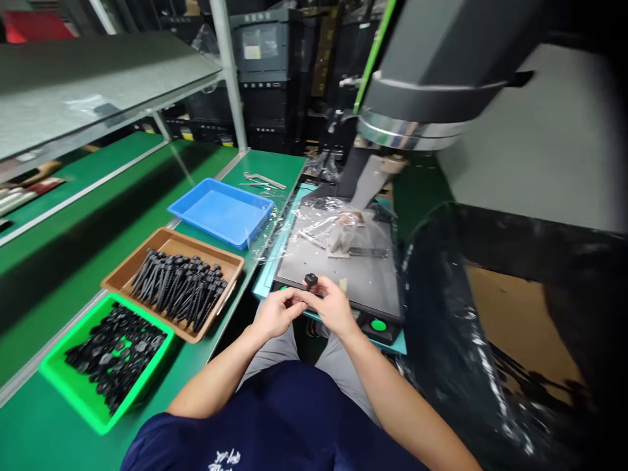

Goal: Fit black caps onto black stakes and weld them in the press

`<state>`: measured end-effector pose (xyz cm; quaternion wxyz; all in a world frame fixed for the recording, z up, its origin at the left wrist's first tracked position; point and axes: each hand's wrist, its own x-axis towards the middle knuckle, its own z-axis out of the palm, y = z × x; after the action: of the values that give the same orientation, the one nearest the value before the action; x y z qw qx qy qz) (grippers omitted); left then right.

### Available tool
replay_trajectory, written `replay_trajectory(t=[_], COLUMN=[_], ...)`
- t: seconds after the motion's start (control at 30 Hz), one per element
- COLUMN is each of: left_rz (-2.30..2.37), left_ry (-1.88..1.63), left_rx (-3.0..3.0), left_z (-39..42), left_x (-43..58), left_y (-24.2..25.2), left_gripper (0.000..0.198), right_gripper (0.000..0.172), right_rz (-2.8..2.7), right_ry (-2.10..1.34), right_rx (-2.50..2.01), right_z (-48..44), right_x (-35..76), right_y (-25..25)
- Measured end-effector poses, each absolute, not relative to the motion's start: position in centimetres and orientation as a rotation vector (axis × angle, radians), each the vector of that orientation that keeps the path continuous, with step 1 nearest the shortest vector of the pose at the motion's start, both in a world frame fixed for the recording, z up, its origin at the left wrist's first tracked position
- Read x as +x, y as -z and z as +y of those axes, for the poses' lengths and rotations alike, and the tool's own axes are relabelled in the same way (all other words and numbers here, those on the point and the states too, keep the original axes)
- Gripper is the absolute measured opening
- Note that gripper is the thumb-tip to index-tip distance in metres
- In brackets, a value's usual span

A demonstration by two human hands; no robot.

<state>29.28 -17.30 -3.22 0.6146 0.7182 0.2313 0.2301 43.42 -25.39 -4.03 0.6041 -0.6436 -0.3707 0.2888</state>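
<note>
In front of the machine's base, my right hand (336,306) is closed on a small black plastic part with a round head (311,280), which sticks up above the fingers. Its lower portion is hidden. My left hand (279,311) is also closed, fingertips pressed together against the right hand's fingers; whatever lies between them does not show. Just beyond both hands is the machine's dark base plate (299,261), with a metal fixture (338,245) under clear plastic film. The machine's metal horn (367,180) comes down over that fixture.
Left of me, a green bin (95,418) holds small black round pieces. A brown tray (118,271) holds black ribbed rods, and a blue tray (218,212) stands behind it. A wrench (265,180) lies farther back. A green button (378,325) sits at the base's front right. Black plastic sheeting (441,314) hangs at right.
</note>
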Motion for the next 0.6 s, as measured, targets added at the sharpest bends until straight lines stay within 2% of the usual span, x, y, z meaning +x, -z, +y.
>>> replay_trajectory(t=[0.1, 0.2, 0.37, 0.6], left_rz=[0.681, 1.053, 1.692, 1.974], left_ry=[-0.601, -0.687, -0.398, -0.184], left_rx=[1.797, 1.933, 2.136, 2.154], left_z=[-15.4, -12.9, -9.2, -6.0], left_x=[24.9, 19.5, 11.9, 8.6], left_y=[0.8, -1.2, -2.0, -1.1], left_gripper=[0.012, 0.012, 0.019, 0.016], right_gripper=[0.043, 0.045, 0.046, 0.048], right_rz=[-0.807, -0.775, -0.765, -0.685], right_ry=[-0.788, -0.840, -0.860, -0.865], right_rx=[-1.418, -1.443, -1.487, -1.518], right_z=[-26.0, -27.3, -29.3, -29.8], right_x=[43.6, 44.3, 45.3, 45.8], right_y=[4.1, 4.1, 3.8, 4.1])
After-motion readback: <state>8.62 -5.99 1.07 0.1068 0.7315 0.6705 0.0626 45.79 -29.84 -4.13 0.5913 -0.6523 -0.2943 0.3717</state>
